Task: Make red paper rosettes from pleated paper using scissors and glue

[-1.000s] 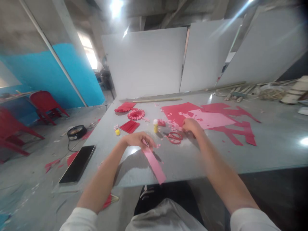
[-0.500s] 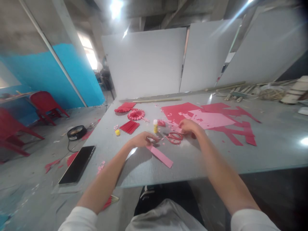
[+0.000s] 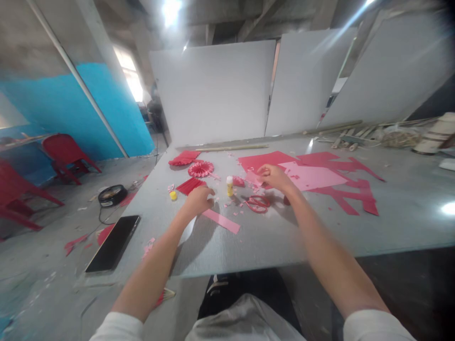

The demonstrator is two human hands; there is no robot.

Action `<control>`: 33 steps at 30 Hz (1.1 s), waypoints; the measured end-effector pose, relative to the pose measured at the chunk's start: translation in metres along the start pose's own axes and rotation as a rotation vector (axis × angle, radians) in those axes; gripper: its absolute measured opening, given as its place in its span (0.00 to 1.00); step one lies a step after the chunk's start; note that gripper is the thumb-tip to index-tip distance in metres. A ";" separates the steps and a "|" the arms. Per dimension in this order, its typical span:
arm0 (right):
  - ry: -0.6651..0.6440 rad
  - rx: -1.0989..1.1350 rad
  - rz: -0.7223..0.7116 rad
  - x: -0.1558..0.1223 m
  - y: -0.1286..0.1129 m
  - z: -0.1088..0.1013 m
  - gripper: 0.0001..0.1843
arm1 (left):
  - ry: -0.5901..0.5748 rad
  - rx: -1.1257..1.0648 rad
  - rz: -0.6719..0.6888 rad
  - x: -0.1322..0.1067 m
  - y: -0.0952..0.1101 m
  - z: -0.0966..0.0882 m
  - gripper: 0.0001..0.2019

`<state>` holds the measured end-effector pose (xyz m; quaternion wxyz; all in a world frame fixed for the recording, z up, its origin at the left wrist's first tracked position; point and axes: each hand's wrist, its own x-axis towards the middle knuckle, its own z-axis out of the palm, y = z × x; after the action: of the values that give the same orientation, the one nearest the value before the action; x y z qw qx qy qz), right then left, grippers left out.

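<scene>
My left hand (image 3: 197,200) rests on the grey table (image 3: 270,241), fingers curled on the near end of a long pink paper strip (image 3: 222,220) that lies flat. It sits between a stack of folded red paper (image 3: 191,185) and a small glue bottle (image 3: 230,185) with a white cap. My right hand (image 3: 273,176) is farther back, its fingers pinching a small pink paper piece (image 3: 254,178) over the red paper sheets (image 3: 270,163). Red-handled scissors (image 3: 258,203) lie on the table just in front of my right hand.
A red paper rosette (image 3: 201,168), more folded red paper (image 3: 184,157) and a yellow cap (image 3: 173,195) lie at the left. A pink sheet (image 3: 313,175) covers red offcuts (image 3: 351,192). A black phone (image 3: 113,242) sits near the table's left edge. White boards stand behind; red chairs (image 3: 67,154) at left.
My left hand has slid the pink strip from the table's front edge back and to the left, laying it flat. My right hand has moved back from the scissors and lifted a small pink piece.
</scene>
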<state>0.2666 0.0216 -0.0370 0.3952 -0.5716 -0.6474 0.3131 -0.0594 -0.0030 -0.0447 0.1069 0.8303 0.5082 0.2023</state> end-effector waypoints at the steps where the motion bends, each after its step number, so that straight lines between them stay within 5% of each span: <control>1: -0.006 0.082 -0.030 -0.004 -0.007 0.004 0.08 | 0.071 -0.024 0.003 0.000 0.005 0.002 0.13; 6: -0.225 0.281 -0.269 -0.030 -0.044 0.036 0.12 | 0.123 -0.647 0.032 -0.004 0.039 0.015 0.25; 13: -0.309 0.356 -0.337 -0.046 -0.056 0.057 0.10 | 0.214 -1.009 0.003 -0.004 0.046 0.017 0.16; 19: -0.258 0.244 -0.474 -0.043 -0.049 0.067 0.12 | 0.340 -1.125 -0.122 -0.002 0.042 0.012 0.13; 24: -0.136 0.197 -0.564 -0.047 -0.055 0.076 0.04 | 0.309 -1.100 -0.026 -0.004 0.043 0.013 0.15; 30: -0.100 0.257 -0.497 -0.051 -0.059 0.079 0.07 | 0.333 -1.091 -0.017 -0.006 0.046 0.015 0.20; 33: -0.119 0.292 -0.426 -0.052 -0.059 0.081 0.10 | 0.343 -1.049 -0.010 -0.007 0.047 0.014 0.15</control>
<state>0.1684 -0.0350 -0.0341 0.4915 -0.3399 -0.7233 0.3459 -0.0180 -0.0302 -0.0410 0.4229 0.6184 0.3532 0.5604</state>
